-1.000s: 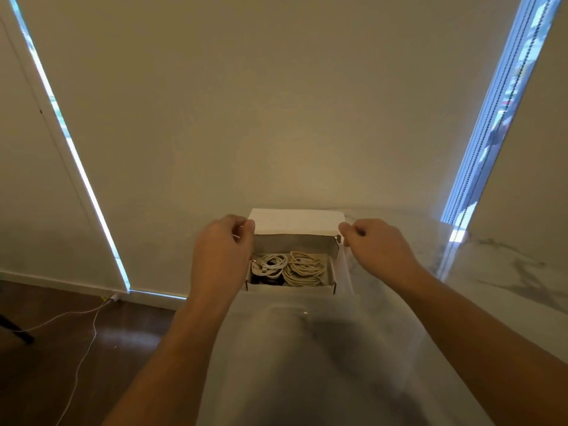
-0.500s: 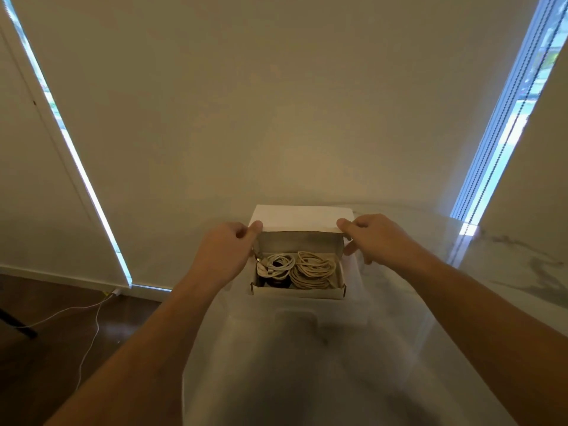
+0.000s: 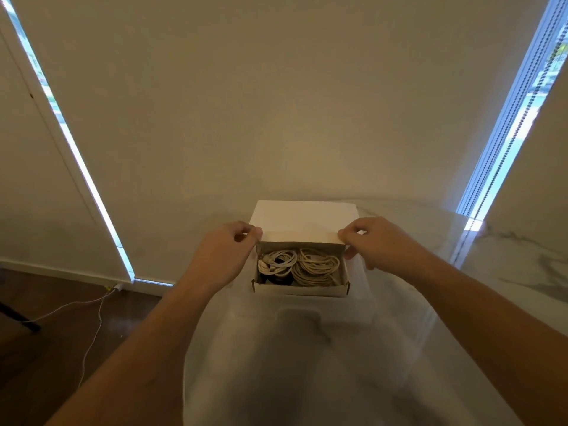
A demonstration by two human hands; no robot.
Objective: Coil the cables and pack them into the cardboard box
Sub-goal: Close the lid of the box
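Evidently packing was done: coiled cables [image 3: 299,266] lay inside the cardboard box [image 3: 301,289], and the left hand [image 3: 222,256] and right hand [image 3: 376,245] each pinched a corner of the lid [image 3: 304,221]. Next, folding it down evenly.

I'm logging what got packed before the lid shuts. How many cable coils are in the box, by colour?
White coil: 1, left side of the cardboard box
Beige coil: 1, right side
Something dark beneath the white coil: too hidden to count
Total: 2 coils
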